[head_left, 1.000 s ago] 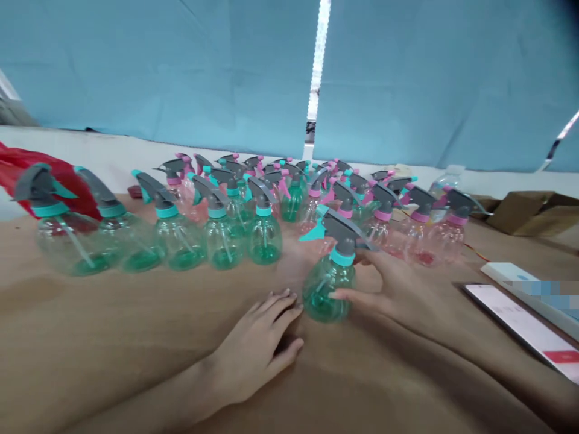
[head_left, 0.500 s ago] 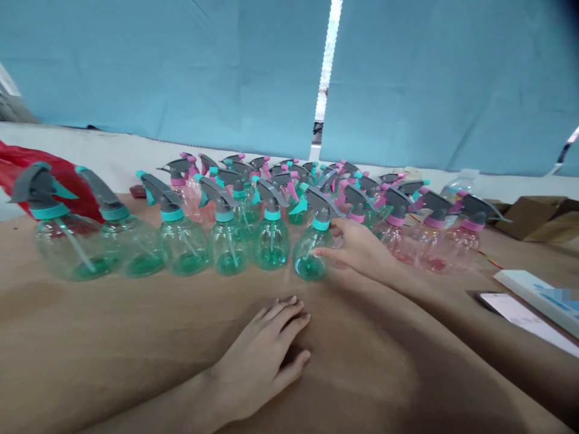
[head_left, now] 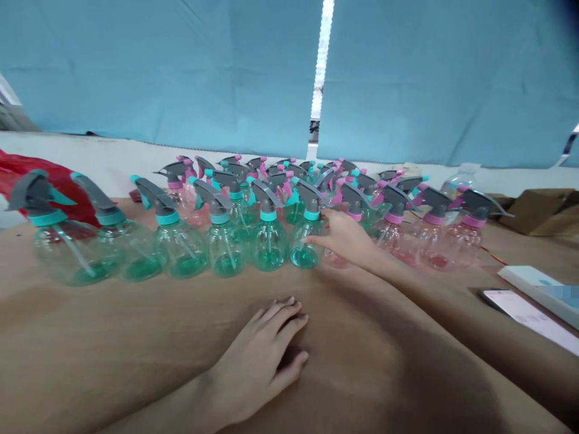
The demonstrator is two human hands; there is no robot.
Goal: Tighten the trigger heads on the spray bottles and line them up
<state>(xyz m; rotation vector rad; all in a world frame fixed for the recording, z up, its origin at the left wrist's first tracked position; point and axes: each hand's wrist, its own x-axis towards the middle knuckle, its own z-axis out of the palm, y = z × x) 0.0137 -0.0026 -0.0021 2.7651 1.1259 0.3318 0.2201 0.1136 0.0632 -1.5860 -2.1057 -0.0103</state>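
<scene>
My right hand [head_left: 346,236] is closed around the right side of a green spray bottle [head_left: 304,256], its thumb across the front and the other fingers partly hidden behind. The bottle stands upright at the right end of a front row of green spray bottles, beside another green spray bottle [head_left: 268,250]. Just right of my hand are pink spray bottles [head_left: 436,244] with grey and pink trigger heads. My left hand [head_left: 266,349] lies palm down on the brown table [head_left: 136,337], fingers stretched out and holding nothing.
Several more green and pink spray bottles crowd behind the front row. On the right lie a phone [head_left: 520,304], a white box [head_left: 543,289] and a brown cardboard box [head_left: 538,211]. A red plastic bag [head_left: 67,187] is at the left, and a blue sheet [head_left: 181,78] hangs behind.
My right hand has pushed the green spray bottle slightly back and left, nearer the row's neighbouring bottle. The left hand stays flat on the table. The view has shifted slightly.
</scene>
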